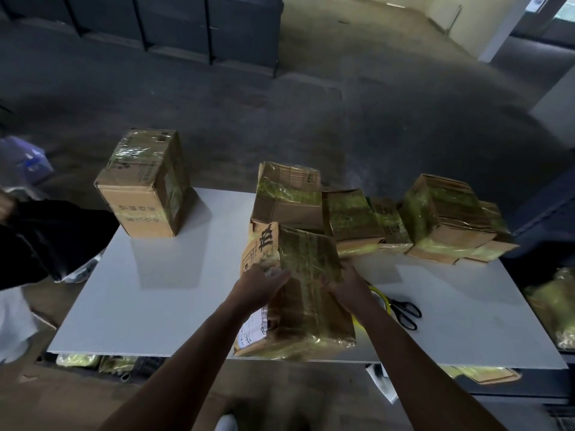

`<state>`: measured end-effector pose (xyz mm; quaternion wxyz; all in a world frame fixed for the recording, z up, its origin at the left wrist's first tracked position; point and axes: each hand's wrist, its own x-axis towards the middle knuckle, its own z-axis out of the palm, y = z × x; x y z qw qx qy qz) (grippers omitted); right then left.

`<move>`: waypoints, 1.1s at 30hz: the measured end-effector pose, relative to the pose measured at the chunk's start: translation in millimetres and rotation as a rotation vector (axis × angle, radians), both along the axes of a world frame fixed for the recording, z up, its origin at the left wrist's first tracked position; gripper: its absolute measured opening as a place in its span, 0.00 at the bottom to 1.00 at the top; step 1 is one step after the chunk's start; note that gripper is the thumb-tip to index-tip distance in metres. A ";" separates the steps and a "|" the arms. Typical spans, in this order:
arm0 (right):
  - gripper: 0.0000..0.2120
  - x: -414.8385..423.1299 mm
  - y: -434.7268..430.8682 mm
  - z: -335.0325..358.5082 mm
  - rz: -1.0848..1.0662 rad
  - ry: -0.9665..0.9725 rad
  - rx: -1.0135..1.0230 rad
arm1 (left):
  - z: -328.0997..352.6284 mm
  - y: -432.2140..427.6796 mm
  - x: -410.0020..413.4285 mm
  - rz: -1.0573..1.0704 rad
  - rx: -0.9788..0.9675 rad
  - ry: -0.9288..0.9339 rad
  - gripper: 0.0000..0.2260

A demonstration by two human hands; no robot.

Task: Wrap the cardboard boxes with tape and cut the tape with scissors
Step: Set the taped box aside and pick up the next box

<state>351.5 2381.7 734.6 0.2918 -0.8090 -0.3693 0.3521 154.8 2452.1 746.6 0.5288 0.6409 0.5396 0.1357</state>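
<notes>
A cardboard box [298, 293] wrapped in yellowish tape stands at the front middle of the white table [161, 300]. My left hand [259, 284] lies on its left top face with straight fingers. On the box's right side rests my right hand [345, 286], fingers touching the taped surface. Black-handled scissors [406, 311] lie on the table just right of my right arm. A yellow tape roll [378, 295] shows partly behind that arm.
A tall taped box [146, 188] stands at the table's back left. Several taped boxes [373, 216] are piled at the back right. Dark cloth [46, 237] hangs off the left edge. More yellow-taped packages lie under the table and at the far right.
</notes>
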 end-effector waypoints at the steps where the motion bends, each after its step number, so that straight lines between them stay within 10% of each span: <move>1: 0.27 0.1 0.8 -1.1 0.012 -0.015 -0.008 | -0.8 0.6 -1.1 0.012 -0.008 0.022 0.13; 11: 0.12 6.0 -0.5 3.5 0.013 -0.074 -0.059 | -17.4 -1.4 0.6 0.132 -0.116 -0.073 0.19; 25: 0.19 20.3 -7.3 17.8 0.026 -0.252 0.079 | -33.9 -10.0 4.3 0.082 -0.304 -0.351 0.16; 33: 0.06 17.6 -10.3 6.6 -0.052 0.092 0.176 | -25.8 -3.9 -5.1 -0.124 0.845 0.214 0.17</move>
